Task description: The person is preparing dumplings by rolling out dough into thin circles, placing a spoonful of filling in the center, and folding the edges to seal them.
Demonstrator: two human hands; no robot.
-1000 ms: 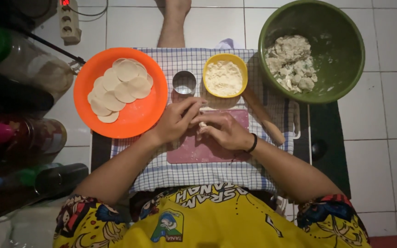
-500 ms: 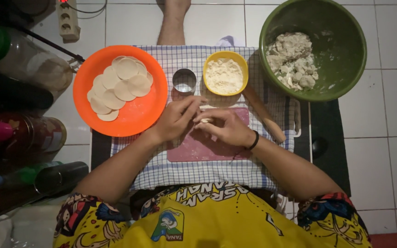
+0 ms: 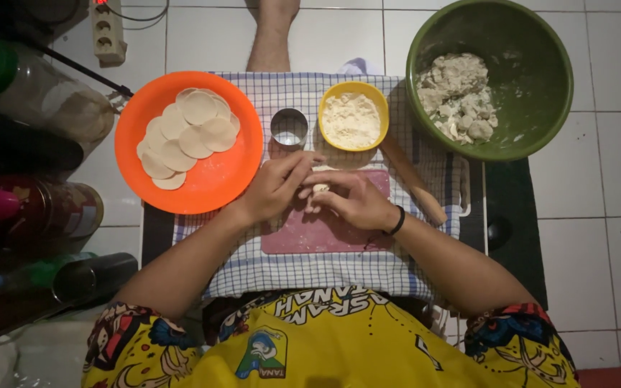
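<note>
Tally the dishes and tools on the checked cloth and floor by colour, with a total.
Orange: 1, the plate holding dough rounds
Yellow: 1, the small bowl of flour
Green: 1, the big bowl of dough
Pink: 1, the board under both hands
Metal: 1, the round cutter
Total: 5

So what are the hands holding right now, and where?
A small dough piece, pinched between the fingers of the left hand and right hand, above the pink board.

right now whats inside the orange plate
The orange plate holds a pile of overlapping pale round dough discs on its upper left. How many lie beneath the top ones is hidden.
</note>
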